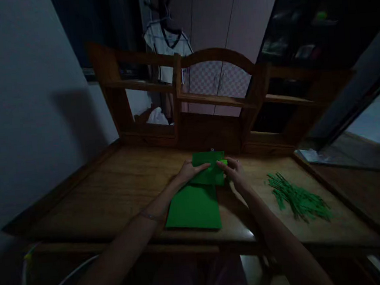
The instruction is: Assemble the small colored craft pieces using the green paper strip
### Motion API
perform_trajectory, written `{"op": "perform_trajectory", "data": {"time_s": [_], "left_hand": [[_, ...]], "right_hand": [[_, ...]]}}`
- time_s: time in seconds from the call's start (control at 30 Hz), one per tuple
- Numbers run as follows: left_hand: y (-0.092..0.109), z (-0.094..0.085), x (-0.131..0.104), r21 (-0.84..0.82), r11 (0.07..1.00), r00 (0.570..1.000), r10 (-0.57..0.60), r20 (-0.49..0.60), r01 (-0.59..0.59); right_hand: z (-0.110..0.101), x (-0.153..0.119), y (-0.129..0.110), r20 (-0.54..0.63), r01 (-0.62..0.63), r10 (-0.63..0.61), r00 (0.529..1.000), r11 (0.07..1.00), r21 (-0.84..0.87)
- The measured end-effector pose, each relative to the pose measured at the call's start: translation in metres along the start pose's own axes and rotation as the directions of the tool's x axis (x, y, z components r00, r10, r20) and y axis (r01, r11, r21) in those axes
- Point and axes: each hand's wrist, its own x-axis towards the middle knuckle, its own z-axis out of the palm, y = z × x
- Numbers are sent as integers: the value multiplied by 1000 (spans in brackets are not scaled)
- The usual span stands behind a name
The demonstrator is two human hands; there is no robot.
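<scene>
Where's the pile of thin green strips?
In the head view, the green strips lie heaped on the wooden desk, to the right of the person's right hand.

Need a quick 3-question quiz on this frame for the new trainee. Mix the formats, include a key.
1. True or false: the green strips lie nearer the left hand than the right hand.
2. Multiple choice: what do both hands touch? A) a white garment B) green paper C) a wooden shelf
3. Fill in: nearer the person than the hands, a green sheet lies on the ____.

Key:
1. False; the strips are on the right hand's side.
2. B
3. desk
</scene>
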Motion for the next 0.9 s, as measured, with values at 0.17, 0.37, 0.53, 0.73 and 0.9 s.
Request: {"op": "perform_trajectory", "data": {"time_s": [0.17,0.37,0.53,0.73,0.9], "left_hand": [[0,-2,2,-7,999,999,31,-29,-31],[2,-1,2,-66,998,999,17,-27,-19],[0,-3,3,-103,995,999,-12,-53,6],[0,-4,3,-93,996,998,-21,-58,15],[0,-4,3,-110,994,998,-30,-56,24]], "right_hand": [[5,3,-2,-7,-2,2,1000,1000,11],[2,1,-6,-43,-64,67,997,995,70],[-3,5,-2,-156,-123,162,974,964,236],[-8,14,1,-158,-155,240,958,896,417],[-9,15,0,-72,-183,240,968,873,452]]}}
